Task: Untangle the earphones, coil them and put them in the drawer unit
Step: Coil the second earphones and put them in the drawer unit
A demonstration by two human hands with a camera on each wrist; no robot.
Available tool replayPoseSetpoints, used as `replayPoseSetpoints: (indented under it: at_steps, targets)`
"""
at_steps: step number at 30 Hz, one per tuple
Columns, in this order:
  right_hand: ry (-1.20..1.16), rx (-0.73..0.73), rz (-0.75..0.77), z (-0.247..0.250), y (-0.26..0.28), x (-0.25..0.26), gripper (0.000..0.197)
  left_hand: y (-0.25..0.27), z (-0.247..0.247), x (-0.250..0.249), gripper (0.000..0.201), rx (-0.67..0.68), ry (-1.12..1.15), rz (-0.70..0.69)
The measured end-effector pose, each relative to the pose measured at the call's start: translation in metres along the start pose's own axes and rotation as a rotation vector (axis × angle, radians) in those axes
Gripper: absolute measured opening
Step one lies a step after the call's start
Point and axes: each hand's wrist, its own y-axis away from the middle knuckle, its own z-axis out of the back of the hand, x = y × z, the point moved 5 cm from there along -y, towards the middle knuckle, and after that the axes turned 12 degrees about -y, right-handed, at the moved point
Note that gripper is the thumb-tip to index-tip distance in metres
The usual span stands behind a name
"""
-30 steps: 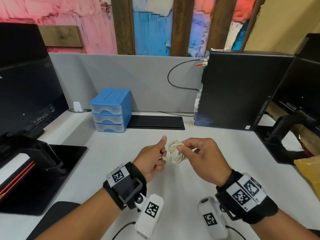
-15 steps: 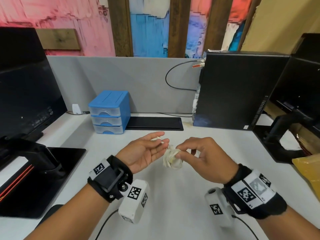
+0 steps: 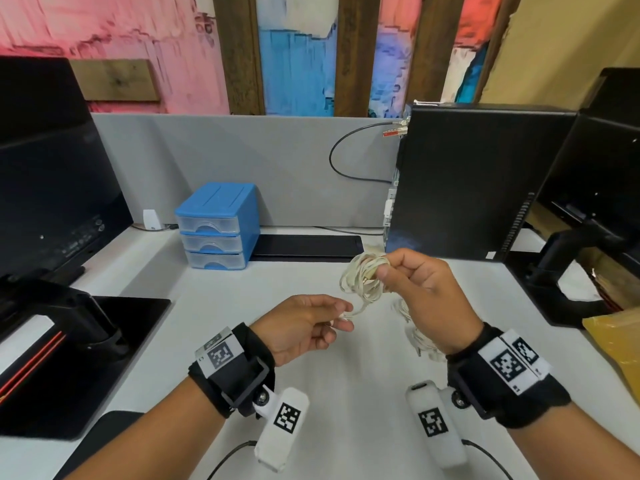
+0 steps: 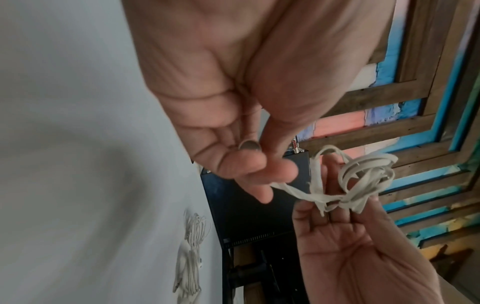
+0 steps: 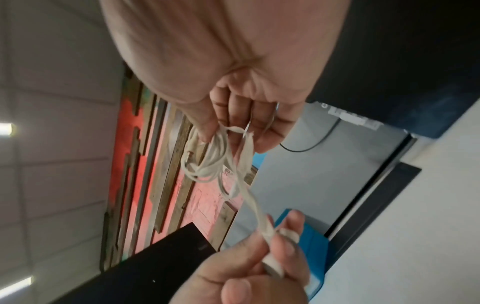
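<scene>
Since a second ago the right hand [image 3: 420,292] has lifted the earphones [image 3: 363,277] bundle in its pinching grip while the left hand [image 3: 308,322] pinches a strand and draws it out, so untangling has begun.

Place: it was an office workstation.
Surface: a white desk [image 3: 311,393] was backed by a grey partition panel [image 3: 242,161].
Equipment: a black computer tower [image 3: 478,181] stood between black monitors [image 3: 52,188].
Storage: a small blue drawer unit [image 3: 218,225] stood against the panel.
</scene>
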Motion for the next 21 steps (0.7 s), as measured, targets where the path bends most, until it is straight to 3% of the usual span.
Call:
replayPoseSetpoints:
  at_steps: [6, 10, 12, 16, 21]
  targets:
    - [-0.221, 0.121, -0.116, -0.008, 0.001, -0.01, 0.012, -0.001, -0.007, 0.003, 0.018, 0.007, 0.036, 0.02]
    - [-0.096, 0.334, -0.196, -0.019, 0.008, -0.017, 0.012, 0.0, -0.004, 0.001, 0.024, -0.008, 0.032, -0.011]
    - [0.079, 0.377, -0.232, -0.022, 0.012, -0.024, 0.012, 0.001, -0.003, -0.001, 0.019, -0.011, 0.036, -0.033]
    - [0.463, 0.278, -0.159, -0.017, 0.011, -0.031, 0.014, 0.004, -0.007, -0.003, 0.019, -0.027, 0.057, -0.043]
    - [0.608, 0.148, -0.113, -0.007, 0.008, -0.032, 0.012, 0.003, -0.013, -0.006, 0.054, 0.0, 0.085, -0.009]
